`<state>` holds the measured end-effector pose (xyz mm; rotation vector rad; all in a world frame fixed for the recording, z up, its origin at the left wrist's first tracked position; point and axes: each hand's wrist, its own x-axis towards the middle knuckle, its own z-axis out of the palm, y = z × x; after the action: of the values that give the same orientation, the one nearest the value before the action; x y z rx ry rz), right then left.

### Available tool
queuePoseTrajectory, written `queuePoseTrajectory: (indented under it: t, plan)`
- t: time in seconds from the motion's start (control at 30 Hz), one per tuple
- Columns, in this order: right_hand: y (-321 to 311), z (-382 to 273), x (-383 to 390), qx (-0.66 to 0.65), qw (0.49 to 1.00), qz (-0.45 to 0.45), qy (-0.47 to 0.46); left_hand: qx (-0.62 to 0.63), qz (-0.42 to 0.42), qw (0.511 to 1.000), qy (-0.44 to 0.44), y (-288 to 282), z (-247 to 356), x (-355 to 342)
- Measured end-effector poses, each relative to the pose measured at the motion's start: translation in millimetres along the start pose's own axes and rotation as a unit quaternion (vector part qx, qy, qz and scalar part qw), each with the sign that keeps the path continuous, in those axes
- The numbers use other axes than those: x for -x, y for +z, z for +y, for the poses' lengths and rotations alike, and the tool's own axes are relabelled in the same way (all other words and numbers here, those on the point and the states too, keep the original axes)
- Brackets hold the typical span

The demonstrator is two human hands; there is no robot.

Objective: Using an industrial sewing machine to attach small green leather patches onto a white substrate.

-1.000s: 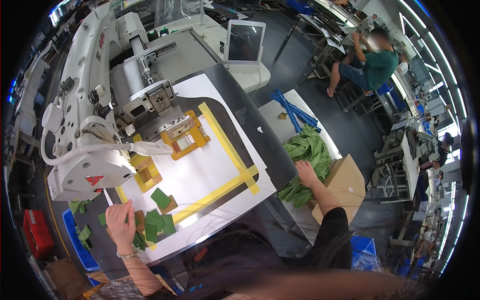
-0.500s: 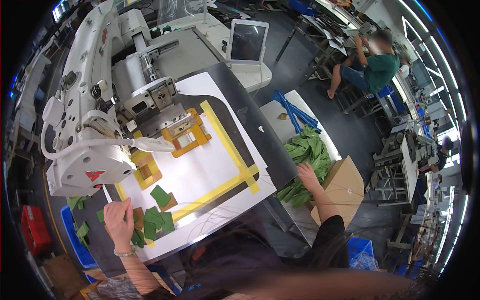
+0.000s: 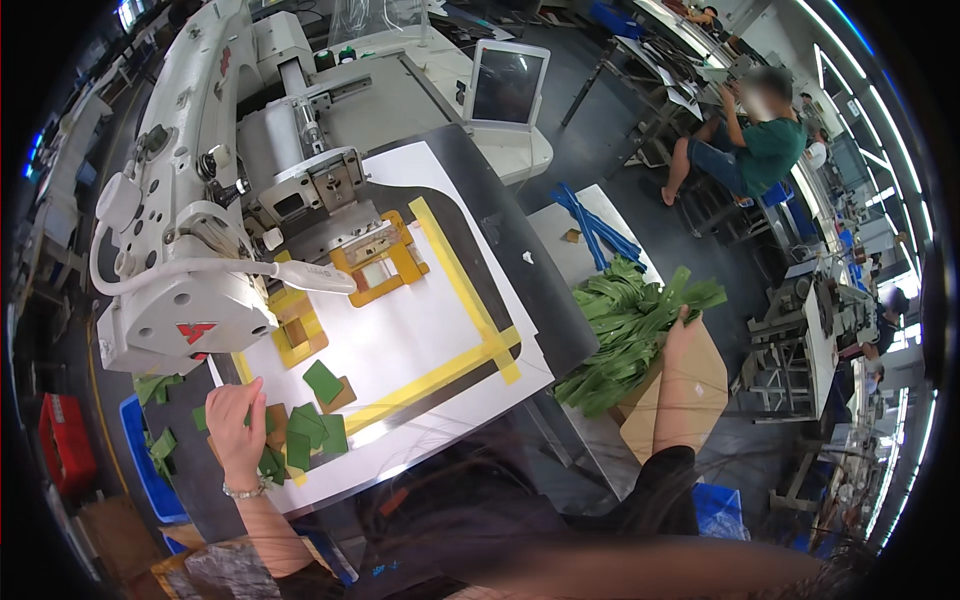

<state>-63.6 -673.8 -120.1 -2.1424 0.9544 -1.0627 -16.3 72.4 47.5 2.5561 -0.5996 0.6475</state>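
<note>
My right hand (image 3: 681, 338) is closed on the end of some green straps (image 3: 630, 325) and holds it up over the right side of their pile. The pile lies on a side table beside an opened cardboard box (image 3: 690, 395). On the left, my left hand (image 3: 238, 425) has its fingers curled together; whatever they may hold is hidden. Close to it lie several flat green pieces (image 3: 308, 428) with tan backs, some overlapping on the white sheet (image 3: 410, 320). Yellow tape (image 3: 430, 388) borders this sheet under the sewing machine (image 3: 180, 240).
A yellow frame (image 3: 385, 270) sits at the machine's clamp, with another yellow frame (image 3: 298, 335) nearer me. A screen (image 3: 505, 85) stands behind. Blue straps (image 3: 600, 228) lie beyond the green pile. A blue bin (image 3: 150, 470) is at left. Another person (image 3: 760, 150) sits far right.
My right hand has moved right from the middle of the green pile and now lifts a strap end. My left hand stays nearly in place beside the green pieces.
</note>
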Motion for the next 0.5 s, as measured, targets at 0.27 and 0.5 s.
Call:
queuePoseTrajectory:
  t: [0.27,0.5]
  plan:
    - [-35.8,-5.5,-71.7,-0.375,0.920,0.079,0.085,-0.003,0.005,0.999,-0.035,-4.6,-5.1,7.7]
    - [-101.9,-83.3,-104.8,-0.413,0.910,-0.020,0.041,-0.013,0.016,0.999,-0.049,-7.0,-11.0,14.5]
